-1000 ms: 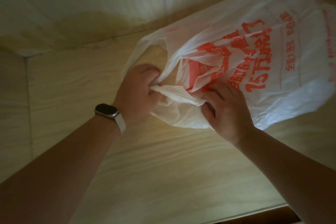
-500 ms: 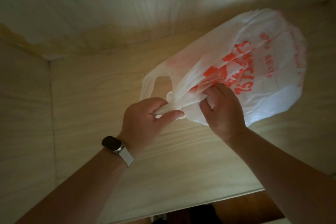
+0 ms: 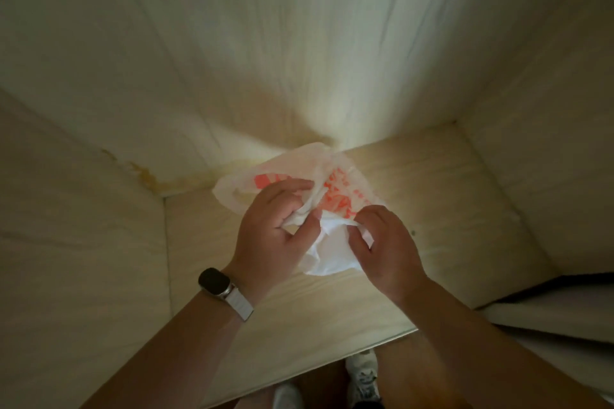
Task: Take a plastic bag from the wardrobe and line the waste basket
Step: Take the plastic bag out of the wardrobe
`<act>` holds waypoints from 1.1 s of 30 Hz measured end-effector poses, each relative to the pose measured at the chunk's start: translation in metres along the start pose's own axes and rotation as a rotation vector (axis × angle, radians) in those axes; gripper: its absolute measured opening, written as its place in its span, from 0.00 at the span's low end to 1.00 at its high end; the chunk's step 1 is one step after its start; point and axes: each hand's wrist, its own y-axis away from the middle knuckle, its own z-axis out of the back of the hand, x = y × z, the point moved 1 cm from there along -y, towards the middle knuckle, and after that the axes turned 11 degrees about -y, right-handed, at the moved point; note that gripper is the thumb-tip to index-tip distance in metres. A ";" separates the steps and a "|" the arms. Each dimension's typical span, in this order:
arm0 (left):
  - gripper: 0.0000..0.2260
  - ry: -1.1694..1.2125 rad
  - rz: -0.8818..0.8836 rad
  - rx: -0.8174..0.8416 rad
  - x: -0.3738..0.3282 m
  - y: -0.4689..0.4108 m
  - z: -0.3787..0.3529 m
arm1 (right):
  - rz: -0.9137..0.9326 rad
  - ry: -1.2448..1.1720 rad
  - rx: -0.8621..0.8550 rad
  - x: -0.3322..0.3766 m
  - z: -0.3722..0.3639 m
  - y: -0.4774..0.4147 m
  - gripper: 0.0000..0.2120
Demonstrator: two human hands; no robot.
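Nearest the camera, at the bottom edge, two light shoes (image 3: 363, 372) stand on a dark floor just in front of the wardrobe shelf (image 3: 432, 183), whose pale front lip runs slantwise above them. Both bare forearms reach in over that lip, and the left wrist wears a watch (image 3: 215, 284) with a dark face and a white strap. Beyond it the left hand (image 3: 275, 236) grips a gathered bunch of the plastic bag (image 3: 339, 196), its fingers (image 3: 292, 189) curled over the film and the thumb pressed in from below. Just beside it the right hand (image 3: 385, 249) pinches the crumpled white part of the same bag, its fingers (image 3: 365, 212) bent round a fold. The bag is white with orange-red print (too creased and blurred to read), and it is bunched between the two hands inside the wardrobe, over the shelf board. Whether its lower end touches the board cannot be told. At the right edge, level with the right forearm, a pale panel (image 3: 548, 315) with a dark upper rim comes into view; what it is cannot be told. Farther in, the shelf meets the left and right side walls and the back panel (image 3: 265, 43), all pale wood grain. A yellowish-brown stain (image 3: 146, 176) marks the far left corner along the joint between the back panel and the shelf.
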 end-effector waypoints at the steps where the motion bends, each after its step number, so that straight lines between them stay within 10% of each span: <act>1: 0.05 0.011 -0.007 -0.008 -0.013 -0.003 0.012 | 0.000 -0.005 -0.015 0.015 0.009 0.000 0.09; 14: 0.11 0.214 0.107 -0.235 -0.141 -0.001 0.131 | 0.034 -0.111 -0.125 0.170 0.094 0.038 0.12; 22: 0.11 0.157 0.072 -0.331 -0.200 -0.006 0.188 | 0.154 -0.251 0.122 0.218 0.113 0.025 0.35; 33: 0.14 -0.069 0.282 -0.469 -0.281 0.019 0.179 | 0.401 -0.610 0.503 0.238 0.147 0.020 0.31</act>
